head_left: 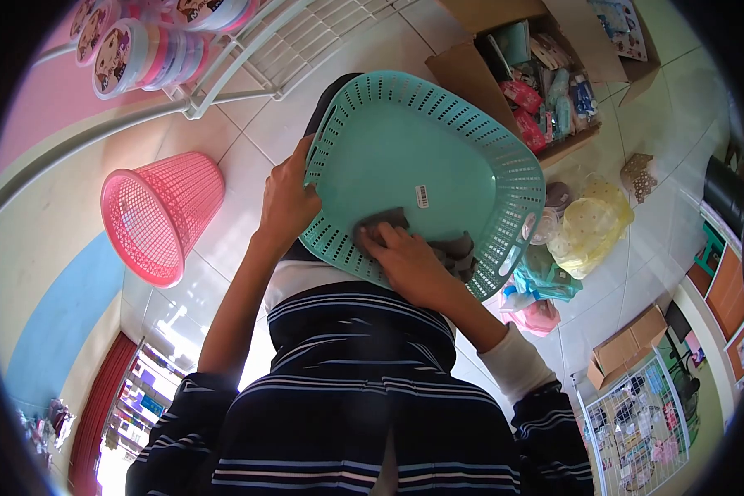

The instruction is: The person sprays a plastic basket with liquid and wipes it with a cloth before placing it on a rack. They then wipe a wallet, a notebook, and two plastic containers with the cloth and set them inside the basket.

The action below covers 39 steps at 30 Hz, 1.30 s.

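A teal plastic basket (372, 149) with slotted walls rests on my lap, a small white label stuck on its bottom. My left hand (289, 198) grips its left rim, fingers closed over the edge. Inside, near the side closest to my body, my right hand (409, 263) presses on a dark grey-brown cloth (380, 221), its fingers closed around part of it. More of the dark cloth (455, 248) lies to the right of that hand, by the basket wall.
A pink mesh basket (174, 215) lies tipped on the tiled floor at left. White rack (298, 50) stands at upper left. An open cardboard box (488, 83) of packaged goods, a yellow bag (591, 227) and a wire grid display (636, 422) are at right.
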Motion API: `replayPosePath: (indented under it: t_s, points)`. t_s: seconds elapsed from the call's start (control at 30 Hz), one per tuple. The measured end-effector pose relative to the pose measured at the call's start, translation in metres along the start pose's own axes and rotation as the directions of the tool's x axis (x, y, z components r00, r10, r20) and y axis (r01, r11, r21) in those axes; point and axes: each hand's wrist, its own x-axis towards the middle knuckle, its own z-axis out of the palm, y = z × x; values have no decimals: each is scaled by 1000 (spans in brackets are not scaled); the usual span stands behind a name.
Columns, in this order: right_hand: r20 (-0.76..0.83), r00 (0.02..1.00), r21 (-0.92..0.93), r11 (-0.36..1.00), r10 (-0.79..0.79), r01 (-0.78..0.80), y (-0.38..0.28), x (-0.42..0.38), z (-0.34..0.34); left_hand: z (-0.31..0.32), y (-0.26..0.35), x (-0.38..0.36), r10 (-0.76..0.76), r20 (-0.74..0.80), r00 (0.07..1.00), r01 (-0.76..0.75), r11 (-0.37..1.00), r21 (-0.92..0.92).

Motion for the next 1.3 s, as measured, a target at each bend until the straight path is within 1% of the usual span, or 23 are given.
replayPosePath:
  t_s: [0.07, 0.1, 0.17, 0.2, 0.3, 0.37, 0.5, 0.57, 0.6, 0.67, 0.77, 0.9, 0.97, 1.07, 1.1, 1.17, 1.2, 1.27, 1.3]
  points:
    - [-18, 998, -24, 998, -66, 65, -4, 19, 2, -1, 0, 1, 11, 14, 1000, -11, 1000, -14]
    - [-15, 997, -22, 997, -73, 73, -6, 28, 4, -1, -2, 1, 6, 9, 1000, -6, 1000, -11]
    - [-54, 988, -35, 989, -146, 144, -10, 45, 8, 0, -5, 2, 33, -13, 999, -34, 999, -28]
    - [-52, 987, -33, 988, -149, 148, -12, 52, 9, 0, -5, 1, 29, -14, 999, -30, 999, -26]
    - [-33, 992, -28, 992, -123, 122, -13, 60, 9, -1, -5, 3, 18, -23, 1000, -19, 999, -50]
    - [-33, 993, -7, 993, -115, 115, -13, 58, 7, 0, -6, 5, 14, 30, 999, -12, 998, -54]
    - [-6, 996, -19, 996, -85, 85, -14, 50, 4, -2, -6, 6, -10, 48, 999, 14, 996, -85]
    - [11, 995, 49, 994, -98, 97, -9, 44, 1, -2, -7, 5, -28, 74, 997, 34, 996, -77]
    - [13, 995, 51, 994, -96, 95, -9, 40, -1, -2, -7, 5, -29, 77, 997, 35, 996, -78]
    - [70, 997, 130, 992, -17, 8, -8, 32, -8, -2, -7, 5, -16, 52, 998, 21, 995, -93]
    - [109, 994, 174, 984, 19, -38, -2, 20, -12, -2, -6, 4, -12, 46, 999, 16, 995, -93]
    - [131, 990, 180, 981, 46, -69, 8, 3, -18, -4, -3, 5, -21, 59, 998, 27, 994, -105]
    - [173, 979, 169, 976, 105, -134, 11, -7, -21, -5, -1, 4, -44, 67, 997, 51, 992, -112]
    - [189, 971, 126, 977, 144, -169, 14, -18, -24, -4, -3, 5, -60, 87, 994, 69, 993, -98]
    - [189, 971, 125, 977, 145, -170, 14, -22, -26, -3, -5, 6, -60, 87, 994, 68, 993, -99]
    - [172, 972, 40, 985, 161, -170, 12, -29, -29, -2, -8, 6, -13, 43, 999, 17, 995, -95]
    - [173, 972, 39, 984, 162, -171, 11, -33, -30, -2, -7, 5, -14, 44, 999, 18, 995, -96]
    - [111, 982, -58, 988, 151, -145, 9, -40, -31, -5, -4, 6, -65, 95, 993, 76, 991, -109]
    - [113, 982, -59, 988, 151, -145, 8, -42, -32, -5, -3, 6, -66, 95, 993, 76, 991, -111]
